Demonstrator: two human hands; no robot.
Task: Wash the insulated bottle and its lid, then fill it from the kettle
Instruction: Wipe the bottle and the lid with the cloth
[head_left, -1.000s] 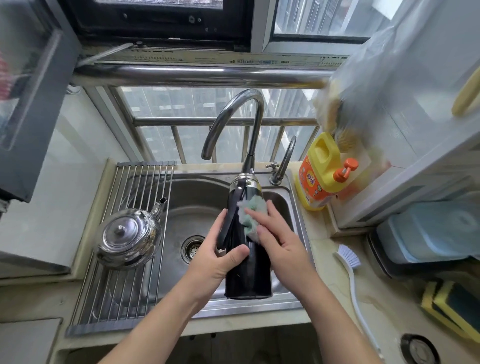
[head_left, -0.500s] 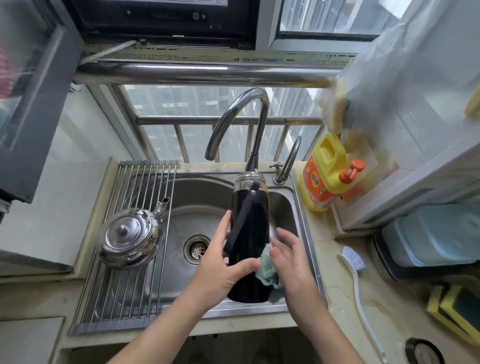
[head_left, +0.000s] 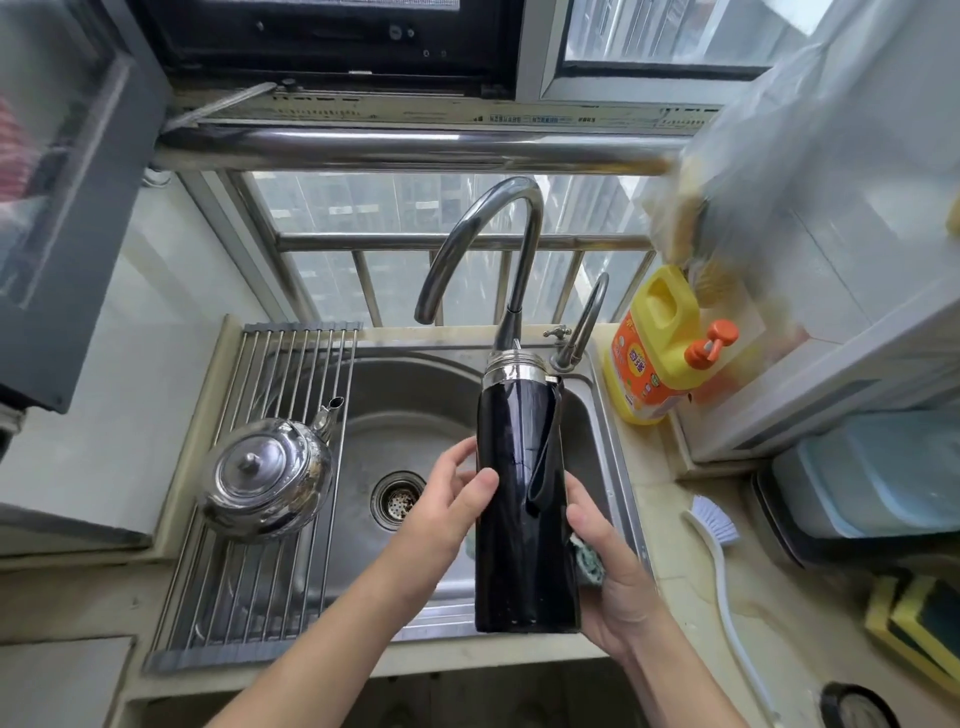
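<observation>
Nearest, the insulated bottle (head_left: 514, 545) is held over the front rim of the sink (head_left: 415, 395), with its open steel neck pointed away, toward the faucet (head_left: 483, 234). No lid is seen on it. The left hand (head_left: 441, 514) is closed on the black body from the left, with the thumb laid across the front. The lower right side is cupped by the right hand (head_left: 618, 587), and a green cloth (head_left: 589, 561) is pressed by its grip against the bottle. A loose strap (head_left: 545, 457) is hanging along the body.

The step is judged to be the scrubbing of the outside. A wet, soapy wall can be expected to be slippery, so the bottle could slide out of the left grip and fall into the basin. The strap could be caught under the cloth and the wiping be hindered.

A white brush (head_left: 719, 561) is laid on the desk (head_left: 680, 613) near the right hand. To the left, the kettle (head_left: 265, 478) is placed on the wire rack (head_left: 244, 597), well apart from the bottle. Farther back, the faucet is arched close to the bottle's neck, which could be knocked against it if the bottle is raised. A yellow detergent bottle (head_left: 654, 353) is standing at the far right corner.
</observation>
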